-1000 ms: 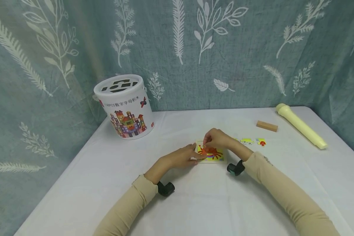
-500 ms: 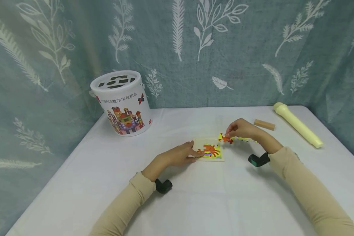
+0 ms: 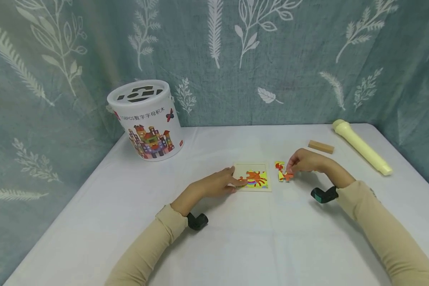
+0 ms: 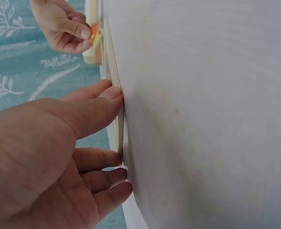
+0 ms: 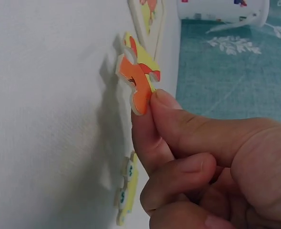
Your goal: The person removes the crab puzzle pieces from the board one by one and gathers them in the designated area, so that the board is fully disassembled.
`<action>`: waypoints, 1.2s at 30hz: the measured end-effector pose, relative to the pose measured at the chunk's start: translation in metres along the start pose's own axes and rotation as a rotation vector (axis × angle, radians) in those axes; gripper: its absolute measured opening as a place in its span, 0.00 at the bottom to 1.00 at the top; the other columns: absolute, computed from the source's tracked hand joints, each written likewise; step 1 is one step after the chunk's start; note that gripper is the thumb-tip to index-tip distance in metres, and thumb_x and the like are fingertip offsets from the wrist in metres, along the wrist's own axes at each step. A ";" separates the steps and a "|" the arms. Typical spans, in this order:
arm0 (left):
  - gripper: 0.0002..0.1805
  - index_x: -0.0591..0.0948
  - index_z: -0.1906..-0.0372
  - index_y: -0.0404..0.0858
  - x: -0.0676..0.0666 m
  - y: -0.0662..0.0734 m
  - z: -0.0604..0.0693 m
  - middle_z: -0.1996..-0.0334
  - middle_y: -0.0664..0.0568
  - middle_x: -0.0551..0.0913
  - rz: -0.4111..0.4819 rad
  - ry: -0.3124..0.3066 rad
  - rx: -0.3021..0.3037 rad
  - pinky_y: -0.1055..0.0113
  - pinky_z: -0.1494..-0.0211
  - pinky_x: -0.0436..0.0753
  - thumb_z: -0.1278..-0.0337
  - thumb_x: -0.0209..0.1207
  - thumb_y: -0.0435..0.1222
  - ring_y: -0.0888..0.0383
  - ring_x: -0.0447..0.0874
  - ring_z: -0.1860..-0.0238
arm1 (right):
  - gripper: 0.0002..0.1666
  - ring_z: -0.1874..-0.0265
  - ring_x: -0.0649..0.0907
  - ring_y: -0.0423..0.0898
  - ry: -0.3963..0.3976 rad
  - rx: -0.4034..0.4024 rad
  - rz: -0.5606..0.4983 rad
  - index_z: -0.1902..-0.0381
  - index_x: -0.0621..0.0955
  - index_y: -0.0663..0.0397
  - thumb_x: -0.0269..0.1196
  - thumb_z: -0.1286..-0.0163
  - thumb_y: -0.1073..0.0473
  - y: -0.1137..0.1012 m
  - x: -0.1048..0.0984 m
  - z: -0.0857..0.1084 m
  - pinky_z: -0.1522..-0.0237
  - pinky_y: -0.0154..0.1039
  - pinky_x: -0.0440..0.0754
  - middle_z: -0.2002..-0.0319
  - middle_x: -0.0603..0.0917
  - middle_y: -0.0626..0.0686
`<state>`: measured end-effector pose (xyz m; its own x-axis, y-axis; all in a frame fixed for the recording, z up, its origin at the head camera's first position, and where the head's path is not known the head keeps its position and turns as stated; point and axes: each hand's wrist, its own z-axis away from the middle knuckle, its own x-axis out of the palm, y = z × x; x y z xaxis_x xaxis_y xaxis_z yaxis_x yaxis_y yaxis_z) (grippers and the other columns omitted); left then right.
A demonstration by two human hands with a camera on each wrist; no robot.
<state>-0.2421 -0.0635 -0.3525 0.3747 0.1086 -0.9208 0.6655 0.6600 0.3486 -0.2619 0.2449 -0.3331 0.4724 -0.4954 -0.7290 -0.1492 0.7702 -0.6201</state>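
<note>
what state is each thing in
Pale rectangular puzzle board, lying flat, partly filled
Left hand, touching the board
Flat orange and yellow puzzle piece, pinched
Right hand, pinching that piece
Small yellow puzzle part, lying loose
White printed cylindrical bucket, upright, lidded
Brown rectangular wooden block, lying flat
Pale yellow microphone-shaped stick, lying down
Green leaf-patterned cloth curtain, hanging

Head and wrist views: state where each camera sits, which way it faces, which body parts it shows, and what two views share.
Head: on the head, facing forward and down at the table; left hand, right hand and sleeves show.
Left wrist: on that wrist, facing the edge of the puzzle board; left hand large, right hand beyond.
Right wrist: on that wrist, facing the puzzle piece that the right hand pinches; only that hand shows.
Shared: head and right wrist both show the white bucket.
</note>
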 end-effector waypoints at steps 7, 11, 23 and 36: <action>0.23 0.71 0.38 0.50 -0.006 0.002 0.002 0.32 0.30 0.52 -0.009 -0.005 0.000 0.53 0.30 0.57 0.38 0.53 0.34 0.40 0.50 0.30 | 0.08 0.76 0.68 0.41 0.022 0.029 -0.006 0.69 0.81 0.62 0.61 0.40 0.61 -0.004 0.002 -0.005 0.74 0.34 0.64 0.78 0.74 0.45; 0.23 0.70 0.38 0.50 -0.008 0.002 0.002 0.32 0.30 0.51 -0.004 -0.005 0.003 0.53 0.29 0.56 0.38 0.53 0.34 0.40 0.50 0.29 | 0.07 0.76 0.69 0.42 0.027 0.066 0.014 0.70 0.81 0.61 0.60 0.39 0.61 -0.005 0.003 -0.008 0.74 0.34 0.65 0.77 0.75 0.46; 0.23 0.70 0.37 0.51 -0.006 -0.002 0.000 0.32 0.30 0.51 -0.016 -0.021 0.006 0.53 0.29 0.57 0.37 0.53 0.34 0.40 0.50 0.30 | 0.06 0.77 0.69 0.42 0.029 0.048 0.037 0.69 0.80 0.60 0.59 0.41 0.62 -0.009 -0.001 -0.011 0.76 0.34 0.66 0.76 0.75 0.48; 0.23 0.71 0.38 0.50 -0.002 -0.002 -0.001 0.33 0.29 0.51 -0.001 -0.026 0.018 0.52 0.30 0.58 0.38 0.54 0.35 0.40 0.50 0.30 | 0.12 0.73 0.72 0.43 -0.039 -0.110 0.105 0.56 0.77 0.60 0.60 0.38 0.63 -0.057 0.037 -0.053 0.72 0.32 0.71 0.68 0.77 0.54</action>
<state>-0.2449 -0.0645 -0.3515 0.3903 0.0885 -0.9164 0.6773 0.6466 0.3509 -0.2822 0.1617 -0.3399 0.4820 -0.3973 -0.7809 -0.2929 0.7669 -0.5710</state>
